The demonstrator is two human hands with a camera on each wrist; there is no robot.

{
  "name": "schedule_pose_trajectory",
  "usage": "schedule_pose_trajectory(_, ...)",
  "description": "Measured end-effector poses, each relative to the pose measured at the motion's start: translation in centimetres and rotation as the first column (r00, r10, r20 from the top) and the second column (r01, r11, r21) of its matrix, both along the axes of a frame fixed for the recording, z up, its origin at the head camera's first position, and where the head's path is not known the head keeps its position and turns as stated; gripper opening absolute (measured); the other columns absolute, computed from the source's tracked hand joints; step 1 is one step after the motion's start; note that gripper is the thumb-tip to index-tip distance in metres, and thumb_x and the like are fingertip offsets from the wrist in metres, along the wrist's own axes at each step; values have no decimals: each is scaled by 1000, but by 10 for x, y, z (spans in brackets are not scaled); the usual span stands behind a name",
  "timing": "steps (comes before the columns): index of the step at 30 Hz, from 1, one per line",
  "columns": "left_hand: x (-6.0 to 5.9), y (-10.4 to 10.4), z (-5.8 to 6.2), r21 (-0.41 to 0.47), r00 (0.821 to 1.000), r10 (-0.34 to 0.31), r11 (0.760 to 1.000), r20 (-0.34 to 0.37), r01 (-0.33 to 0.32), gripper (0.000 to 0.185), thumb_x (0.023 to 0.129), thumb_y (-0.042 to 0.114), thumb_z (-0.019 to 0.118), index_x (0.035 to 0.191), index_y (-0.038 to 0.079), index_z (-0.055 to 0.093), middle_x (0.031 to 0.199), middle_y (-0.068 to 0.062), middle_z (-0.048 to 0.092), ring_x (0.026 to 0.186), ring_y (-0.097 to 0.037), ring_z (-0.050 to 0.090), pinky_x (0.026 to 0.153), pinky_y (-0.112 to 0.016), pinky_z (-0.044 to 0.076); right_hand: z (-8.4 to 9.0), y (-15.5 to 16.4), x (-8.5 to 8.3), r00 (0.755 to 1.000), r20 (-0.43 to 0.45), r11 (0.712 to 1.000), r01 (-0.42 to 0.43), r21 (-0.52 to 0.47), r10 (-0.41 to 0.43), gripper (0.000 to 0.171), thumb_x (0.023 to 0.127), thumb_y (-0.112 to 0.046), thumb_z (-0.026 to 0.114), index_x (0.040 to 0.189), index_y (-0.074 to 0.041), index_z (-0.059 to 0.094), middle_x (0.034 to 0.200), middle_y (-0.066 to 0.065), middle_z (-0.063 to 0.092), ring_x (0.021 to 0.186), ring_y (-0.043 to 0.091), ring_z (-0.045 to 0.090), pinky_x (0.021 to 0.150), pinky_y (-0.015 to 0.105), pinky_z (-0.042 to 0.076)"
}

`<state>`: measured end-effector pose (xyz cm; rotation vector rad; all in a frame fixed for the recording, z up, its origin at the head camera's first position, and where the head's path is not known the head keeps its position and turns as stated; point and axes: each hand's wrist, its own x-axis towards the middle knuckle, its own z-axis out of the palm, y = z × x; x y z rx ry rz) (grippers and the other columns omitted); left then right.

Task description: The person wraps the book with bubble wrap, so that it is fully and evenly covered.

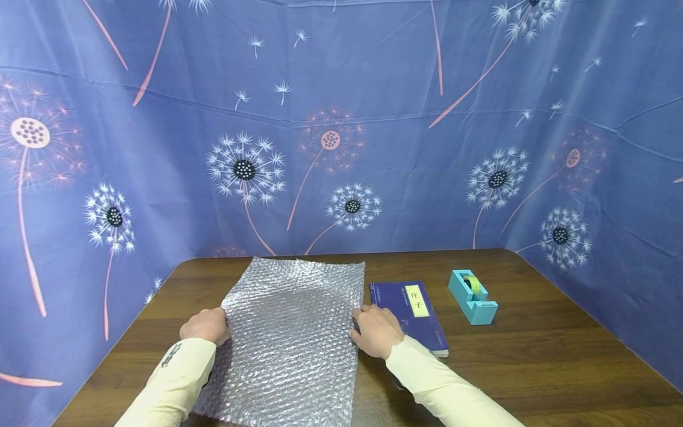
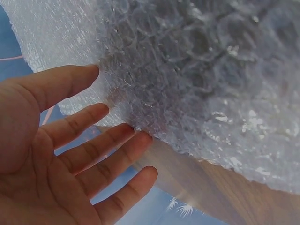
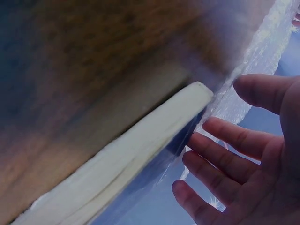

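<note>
Where the scene is taken from the head, a large sheet of bubble wrap (image 1: 299, 332) is seen spread over the left part of the wood-grained tabletop (image 1: 533, 338), its far edge slightly rippled. Its left edge is met by the left hand (image 1: 205, 326) and its right edge by the right hand (image 1: 376, 331); both wrists are covered by pale sleeves (image 1: 181, 370). Just right of the sheet, a dark blue book (image 1: 413, 326) with a pale yellow label (image 1: 417, 300) is placed, its left part covered by the right hand in this view. Farther right, a light blue tape dispenser (image 1: 471, 307), fitted with a yellow-green roll (image 1: 473, 284), is set apart from the book. Behind the tabletop, a blue cloth (image 1: 400, 160) printed with dandelions is hung.

In the left wrist view, the left hand is shown with fingers loosely extended and spread; the edge of the bubble wrap is reached by its fingertips, and nothing is gripped.

In the right wrist view, the right hand is likewise spread, with nothing grasped. Its fingers are seen beside the book's page edges (image 3: 126, 152); whether contact is made cannot be told.
</note>
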<state>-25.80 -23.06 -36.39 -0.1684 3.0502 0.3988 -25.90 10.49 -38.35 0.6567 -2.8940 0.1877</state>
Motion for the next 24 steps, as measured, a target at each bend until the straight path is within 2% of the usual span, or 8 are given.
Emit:
schedule_pose_trajectory(11, 1, 2, 4, -17, 1000, -10, 1000, 25, 10, 32, 88, 12, 68, 108, -12, 64, 104, -33, 66, 92, -51, 66, 75, -59, 56, -2, 3, 1, 1000, -12, 1000, -16, -27, 16, 34, 93, -24, 73, 116, 1, 70, 110, 17, 69, 102, 35, 66, 88, 52, 53)
schedule_pose_trajectory(21, 2, 5, 5, -37, 1000, -4, 999, -24, 3, 37, 86, 17, 70, 108, -13, 65, 105, -34, 66, 95, -53, 66, 77, -61, 55, 1, 6, 2, 1000, -12, 996, -15, -89, 14, 32, 94, -23, 73, 117, 0, 71, 112, 18, 69, 105, 37, 66, 92, 54, 52)
schedule_pose_trajectory(24, 3, 7, 5, -48, 999, -11, 999, -47, 8, 34, 86, 17, 70, 105, -11, 66, 103, -33, 67, 92, -52, 66, 76, -61, 55, 4, 8, 3, 1000, -14, 995, -15, -98, 14, 30, 94, -22, 73, 115, -1, 71, 106, 16, 69, 101, 36, 66, 90, 53, 52)
